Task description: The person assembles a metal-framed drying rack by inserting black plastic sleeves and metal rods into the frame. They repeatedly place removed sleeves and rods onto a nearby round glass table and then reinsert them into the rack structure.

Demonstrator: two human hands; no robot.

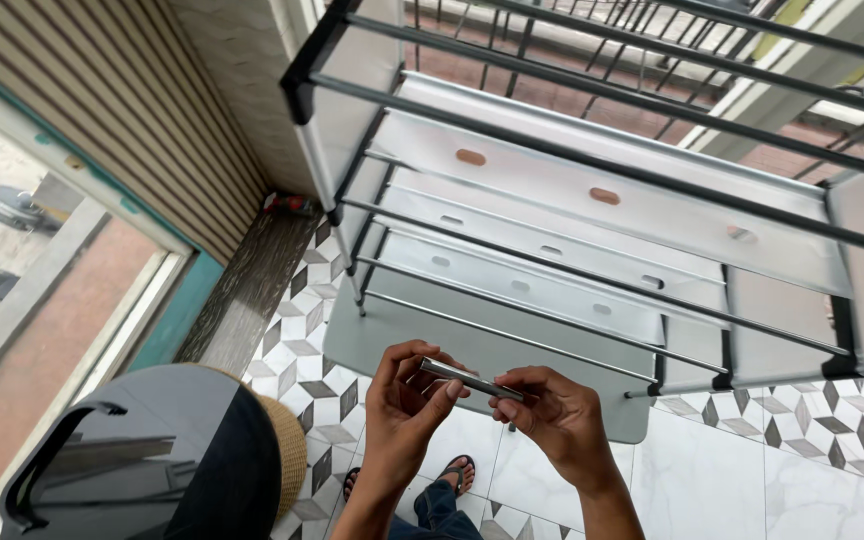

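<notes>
A short metal rod (470,380) is pinched at both ends by closed left hand (404,400) and right hand (555,418) fingers, before a grey shelf rack (592,200).

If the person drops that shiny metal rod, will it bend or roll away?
The metal rod looks straight and hard, like the rack's bars, so it would probably stay stiff rather than bend. It seems round and smooth, so on the glossy tiled floor it would likely roll. The left hand and right hand pinch it by the fingertips alone, so it is probably light.
</notes>
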